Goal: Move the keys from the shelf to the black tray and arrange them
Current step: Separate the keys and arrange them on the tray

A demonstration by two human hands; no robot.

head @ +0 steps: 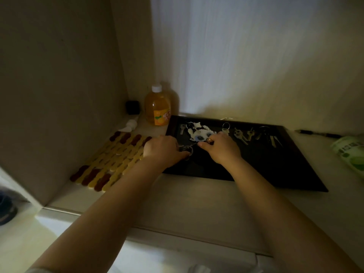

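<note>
A black tray (pixel 275 166) lies on the pale shelf (pixel 187 205). Along its far side lie several keys: one at the left (pixel 182 128), a white and black beaded charm (pixel 198 132), a ringed key (pixel 226 128), a pair of keys (pixel 240 135), another key (pixel 250 133) and a dark bunch (pixel 267 135). My left hand (pixel 162 151) rests over the tray's left part, fingers closed on a key ring (pixel 186 149). My right hand (pixel 221 147) sits beside it, fingertips pinching the same bunch near the charm. What the fingers hold is dim and partly hidden.
A yellow and brown woven mat (pixel 112 160) lies left of the tray. Behind it stand an orange bottle (pixel 158 107), a small black cube (pixel 133 107) and a white tube (pixel 130 125). A green pack (pixel 352 154) and a pen (pixel 317 133) sit at the right. Walls close in left and behind.
</note>
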